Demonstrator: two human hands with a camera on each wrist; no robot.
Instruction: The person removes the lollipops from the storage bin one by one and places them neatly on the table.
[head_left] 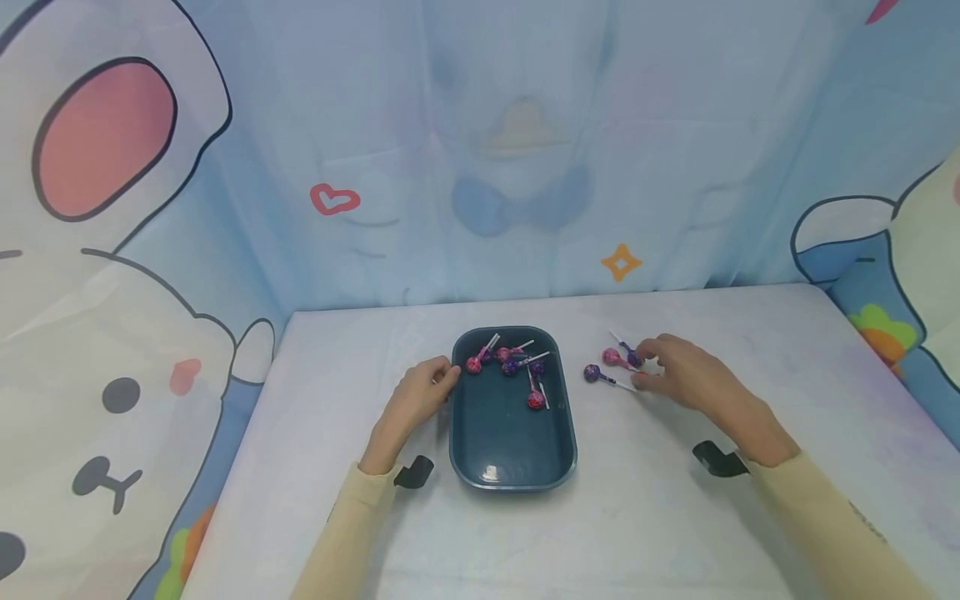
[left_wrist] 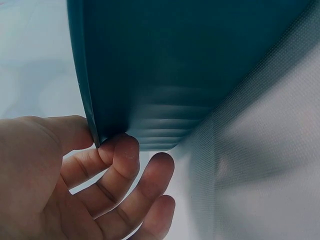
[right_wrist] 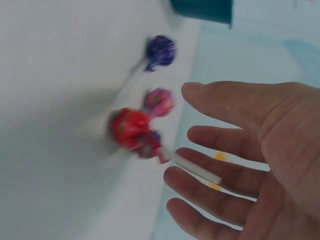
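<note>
A dark teal tray (head_left: 513, 450) holds several wrapped lollipops, pink-red and purple, in its far half. My left hand (head_left: 420, 392) pinches the tray's left rim between thumb and index finger; in the left wrist view the thumb (left_wrist: 75, 132) lies outside the tray wall (left_wrist: 150, 65). To the right of the tray, my right hand (head_left: 686, 375) reaches over a small group of lollipops, thumb and fingers apart. Near its fingers are a red lollipop (right_wrist: 131, 129) with a white stick, a pink lollipop (head_left: 612, 357) and a purple lollipop (head_left: 592, 373). Another purple lollipop (head_left: 634, 358) is partly behind the fingers.
Everything stands on a white cloth-covered table (head_left: 322, 483). Behind it hangs a light blue curtain (head_left: 525, 250) with cartoon prints, and a printed rabbit panel (head_left: 112, 333) borders the left side. A black wrist camera mount (head_left: 720, 458) sits on the right forearm.
</note>
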